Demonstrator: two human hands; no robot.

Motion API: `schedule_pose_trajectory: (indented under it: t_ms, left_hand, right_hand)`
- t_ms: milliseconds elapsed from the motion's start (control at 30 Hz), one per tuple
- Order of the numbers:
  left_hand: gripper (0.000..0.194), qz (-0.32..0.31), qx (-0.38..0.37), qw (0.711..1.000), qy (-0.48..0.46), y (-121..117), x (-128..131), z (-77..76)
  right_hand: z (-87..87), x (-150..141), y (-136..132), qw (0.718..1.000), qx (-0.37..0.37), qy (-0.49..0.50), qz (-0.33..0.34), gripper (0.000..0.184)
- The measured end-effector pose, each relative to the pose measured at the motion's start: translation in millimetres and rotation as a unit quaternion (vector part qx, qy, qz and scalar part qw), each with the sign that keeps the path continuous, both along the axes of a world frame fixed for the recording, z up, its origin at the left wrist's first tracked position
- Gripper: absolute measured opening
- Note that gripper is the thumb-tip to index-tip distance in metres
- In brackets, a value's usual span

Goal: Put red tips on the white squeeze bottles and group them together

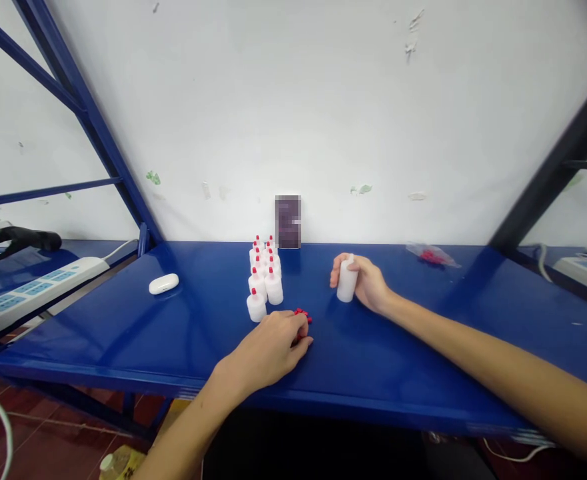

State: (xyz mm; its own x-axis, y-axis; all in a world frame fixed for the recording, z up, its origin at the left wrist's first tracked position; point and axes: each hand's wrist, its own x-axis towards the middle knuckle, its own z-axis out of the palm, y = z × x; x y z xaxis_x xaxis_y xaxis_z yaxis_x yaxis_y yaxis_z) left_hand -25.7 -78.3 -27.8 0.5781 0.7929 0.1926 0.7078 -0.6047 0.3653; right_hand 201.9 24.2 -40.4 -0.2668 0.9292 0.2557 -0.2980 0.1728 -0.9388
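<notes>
On the blue table my left hand [276,343] rests at a small pile of red caps [302,313], fingers curled. Red shows between its thumb and fingers, and its fingertips are partly hidden. My right hand [366,280] is closed round a white plastic squeeze bottle [346,283], held about upright; no red cap shows on its tip. To the left of the pile, two rows of white bottles [274,288] with red caps on their tips stand close together. The nearest bottle [256,307] is right beside my left hand.
A white oval case [164,284] lies at the left of the blue table [398,373]. A pixelated dark panel [288,222] is against the wall behind the bottles. At the back right lies a clear bag [432,255] with red pieces. A power strip [38,293] is at far left.
</notes>
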Motion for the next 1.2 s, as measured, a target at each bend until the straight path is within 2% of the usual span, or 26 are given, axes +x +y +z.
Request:
schedule_pose_trajectory:
  t_ms: [167, 400, 467, 533, 633, 700, 1000, 1200]
  left_hand:
    - [0.01, -0.001, 0.001, 1.0, 0.021, -3.3, 1.8, -0.9]
    - [0.015, -0.014, -0.017, 1.0, -0.016, -1.0, -1.6, 7.0]
    - [0.017, -0.017, -0.007, 0.997, -0.077, -0.7, -0.6, 11.4]
    - [0.016, -0.013, 0.049, 0.982, -0.183, -2.9, 2.4, 14.5]
    - [0.011, 0.0, 0.15, 0.93, -0.337, -10.3, 9.0, 15.6]
    - [0.011, -0.002, 0.174, 0.908, -0.381, -15.7, 12.9, 14.8]
    - [0.01, -0.037, 0.188, 0.916, -0.352, -18.8, 22.5, 10.7]
    - [0.004, -0.012, 0.236, 0.91, -0.34, -20.4, 30.8, 4.2]
  right_hand:
    - [-2.2, -9.2, -23.4, 0.995, 0.039, -0.006, 0.097, 0.025]
    - [1.3, -12.2, -44.7, 0.984, 0.087, -0.053, 0.149, 0.031]
    - [5.8, -14.7, -52.2, 0.98, 0.076, -0.077, 0.165, 0.028]
    - [12.1, -17.6, -60.7, 0.976, 0.065, -0.103, 0.179, 0.02]
    - [22.0, -21.8, -73.8, 0.97, 0.091, -0.132, 0.184, 0.012]
    - [26.4, -23.9, -80.4, 0.963, 0.118, -0.146, 0.192, 0.008]
    - [21.2, -23.2, -82.3, 0.952, 0.118, -0.159, 0.234, 0.007]
    - [22.1, -20.5, -81.3, 0.939, 0.158, -0.149, 0.268, 0.036]
